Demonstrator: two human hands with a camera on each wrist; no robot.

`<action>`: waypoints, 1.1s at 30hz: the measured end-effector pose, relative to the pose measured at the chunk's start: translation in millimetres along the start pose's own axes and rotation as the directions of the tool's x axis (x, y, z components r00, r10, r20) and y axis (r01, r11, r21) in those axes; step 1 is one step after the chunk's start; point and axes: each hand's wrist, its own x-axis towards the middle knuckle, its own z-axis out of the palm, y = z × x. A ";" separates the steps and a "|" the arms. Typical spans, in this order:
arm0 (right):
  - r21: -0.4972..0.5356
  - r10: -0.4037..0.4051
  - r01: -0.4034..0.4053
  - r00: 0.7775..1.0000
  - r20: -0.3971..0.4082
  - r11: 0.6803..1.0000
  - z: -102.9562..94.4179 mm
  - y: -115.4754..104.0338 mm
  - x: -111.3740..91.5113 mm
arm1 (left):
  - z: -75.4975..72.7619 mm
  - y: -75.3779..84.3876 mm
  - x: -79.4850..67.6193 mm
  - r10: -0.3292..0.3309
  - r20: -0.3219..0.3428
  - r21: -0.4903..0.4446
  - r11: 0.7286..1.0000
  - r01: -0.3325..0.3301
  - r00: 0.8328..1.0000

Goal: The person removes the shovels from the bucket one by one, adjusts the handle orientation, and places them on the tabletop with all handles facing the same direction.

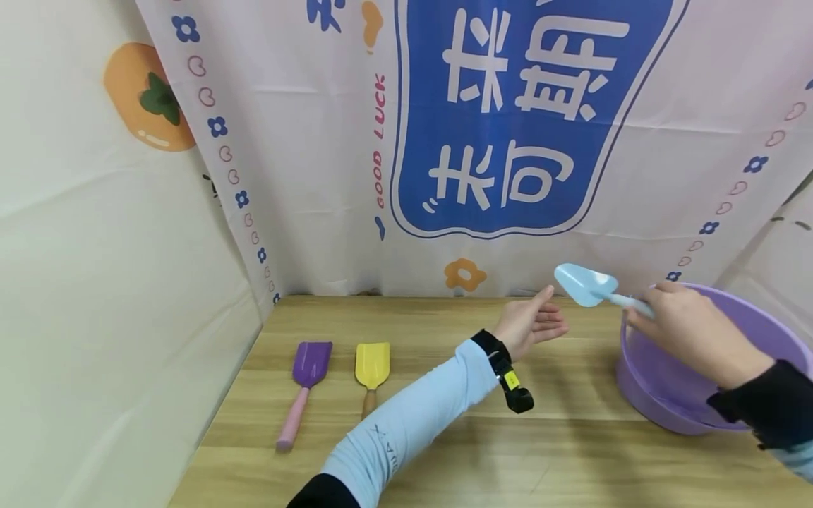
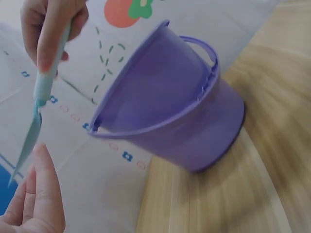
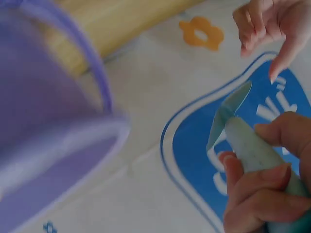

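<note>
Blue sleeve [image 1: 413, 416] extends from six o'clock to the left hand [image 1: 527, 328], its fingers straight and holding nothing, while purple [image 1: 311, 363] and yellow [image 1: 372, 363] shovels lie around seven on the table [image 1: 546, 458]. Toward four, the right hand [image 1: 699, 335] grips a trowel [image 1: 584, 283], which points at nine, near the left fingertips; the bucket [image 1: 654, 398] stands beyond, and a printed cloth [image 1: 305, 176] hangs at twelve.

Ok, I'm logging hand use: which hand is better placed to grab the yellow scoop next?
Probably the left hand: it's empty and nearer the yellow scoop; the right hand grips the blue scoop near the bucket.
</note>
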 end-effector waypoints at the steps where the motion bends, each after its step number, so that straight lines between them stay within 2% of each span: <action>1: 0.009 -0.014 0.014 0.999 -0.033 1.000 8.0 -5.3 1.0 | -5.2 1.9 -2.3 0.008 0.001 0.006 1.000 -0.008 1.000; 5: 0.049 -0.082 0.089 0.987 -0.141 0.995 37.0 -22.5 3.7 | -23.5 8.0 -9.8 0.031 0.006 0.036 0.999 -0.031 0.999; 8: 0.034 -0.178 0.192 0.952 -0.249 0.981 55.6 -30.8 6.3 | -35.0 11.6 -13.3 0.040 0.005 0.058 0.998 -0.040 0.999; 11: 0.040 -0.210 0.233 0.929 -0.306 0.972 69.6 -38.3 9.5 | -44.6 15.2 -16.2 0.047 -0.016 0.072 0.996 -0.046 0.999; 17: 0.110 -0.161 0.197 0.948 -0.274 0.974 82.4 -56.5 12.3 | -56.7 17.3 -20.9 0.053 -0.057 0.083 0.995 -0.048 0.997; 23: 0.117 -0.133 0.169 0.955 -0.264 0.979 95.3 -71.0 10.0 | -66.5 14.4 -20.7 0.053 -0.089 0.108 0.993 -0.043 0.995; 27: 0.148 -0.097 0.127 0.976 -0.194 0.981 101.7 -80.3 9.0 | -74.6 17.7 -20.6 0.063 -0.132 0.181 0.983 -0.038 0.989; 30: 0.204 -0.037 0.042 0.999 -0.030 0.978 101.9 -87.7 8.4 | -82.9 23.5 -21.4 0.055 -0.157 0.266 0.964 -0.012 0.986; 33: 0.255 0.019 -0.055 0.990 0.143 0.965 100.4 -95.0 8.5 | -94.3 31.4 -23.4 0.038 -0.170 0.360 0.933 0.026 0.985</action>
